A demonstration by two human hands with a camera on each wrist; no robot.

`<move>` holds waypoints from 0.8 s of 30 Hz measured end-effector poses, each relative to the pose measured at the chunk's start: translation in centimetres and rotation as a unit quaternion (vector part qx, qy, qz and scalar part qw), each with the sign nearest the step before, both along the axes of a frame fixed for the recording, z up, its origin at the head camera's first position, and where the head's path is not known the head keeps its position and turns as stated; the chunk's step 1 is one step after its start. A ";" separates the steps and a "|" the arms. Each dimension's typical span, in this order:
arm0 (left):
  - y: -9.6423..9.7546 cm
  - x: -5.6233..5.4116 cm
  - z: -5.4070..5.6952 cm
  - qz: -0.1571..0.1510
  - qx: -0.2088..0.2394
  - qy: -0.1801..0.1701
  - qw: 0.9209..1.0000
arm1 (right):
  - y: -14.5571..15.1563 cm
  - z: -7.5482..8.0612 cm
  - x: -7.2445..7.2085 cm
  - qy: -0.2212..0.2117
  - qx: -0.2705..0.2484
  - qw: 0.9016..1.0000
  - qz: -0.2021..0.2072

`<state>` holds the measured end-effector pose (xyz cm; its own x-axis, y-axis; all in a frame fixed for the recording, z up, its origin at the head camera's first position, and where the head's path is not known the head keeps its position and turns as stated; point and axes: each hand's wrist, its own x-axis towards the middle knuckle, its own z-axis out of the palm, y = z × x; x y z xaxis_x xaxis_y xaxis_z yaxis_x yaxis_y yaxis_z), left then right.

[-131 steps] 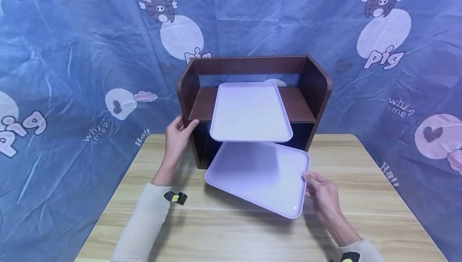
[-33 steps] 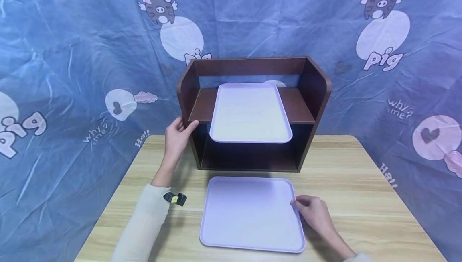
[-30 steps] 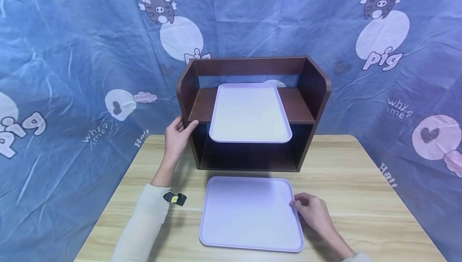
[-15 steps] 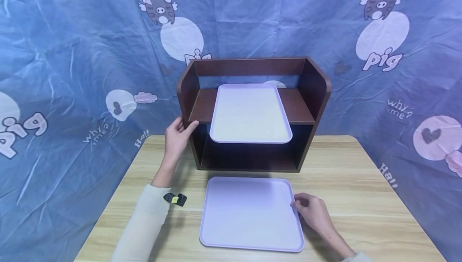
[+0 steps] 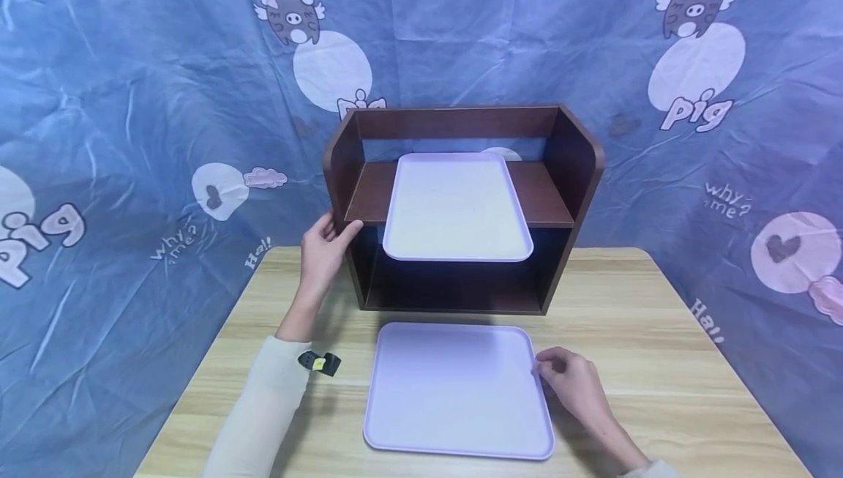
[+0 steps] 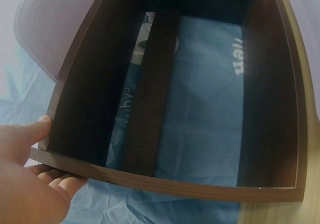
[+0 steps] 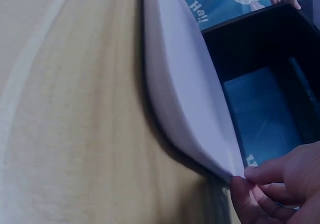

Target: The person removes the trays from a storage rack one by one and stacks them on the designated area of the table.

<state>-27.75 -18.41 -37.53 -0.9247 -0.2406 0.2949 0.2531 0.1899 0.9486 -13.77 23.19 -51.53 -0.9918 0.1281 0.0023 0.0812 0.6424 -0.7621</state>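
Note:
A dark brown desktop shelf [image 5: 571, 170] stands on the table. My left hand [image 5: 320, 255] grips its left side panel [image 6: 175, 184], thumb at the front edge and fingers round the outside. One pale lilac tray [image 5: 454, 207] lies on the upper board and juts out past its front. Another lilac tray [image 5: 454, 390] lies flat on the table before the shelf. At its right rim is my right hand [image 5: 578, 388], thumb and fingertips pinching the edge; the right wrist view shows this pinch at the rim of the tray [image 7: 195, 94].
The shelf's lower compartment [image 5: 454, 291] is open at the front, below the overhanging tray. Light wood tabletop [image 5: 645, 361] extends on both sides. A blue printed cloth [image 5: 165, 97] hangs behind and at the sides.
The lower tray, held tilted in front of the shelf at first, has come down towards me and lies flat. My right hand moved with it; over the last second it barely shifts. The left hand stays put.

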 end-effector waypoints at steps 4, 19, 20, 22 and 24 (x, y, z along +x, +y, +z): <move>0.0 0.0 -0.1 0.003 -0.002 -0.002 1.000 | -0.2 0.9 -0.2 0.016 -0.020 1.000 0.004; -0.2 0.0 0.2 0.000 -0.002 -0.005 1.000 | -3.4 6.6 -0.8 0.005 -0.227 0.972 0.054; -0.2 -0.1 0.2 -0.001 -0.001 -0.005 1.000 | -3.6 7.0 -0.8 0.009 -0.232 0.971 0.060; -0.2 -0.1 0.2 -0.002 0.001 -0.005 1.000 | -3.9 7.7 -0.9 0.016 -0.237 0.969 0.070; -0.2 0.0 0.2 -0.006 0.002 -0.006 1.000 | -4.2 8.3 -0.9 0.018 -0.243 0.967 0.078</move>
<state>-27.80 -18.60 -37.37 -0.9311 -0.2315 0.2820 0.2429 0.1832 0.9526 -14.69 18.99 -43.23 -0.9995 -0.0292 0.0147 -0.0205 0.2093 -0.9776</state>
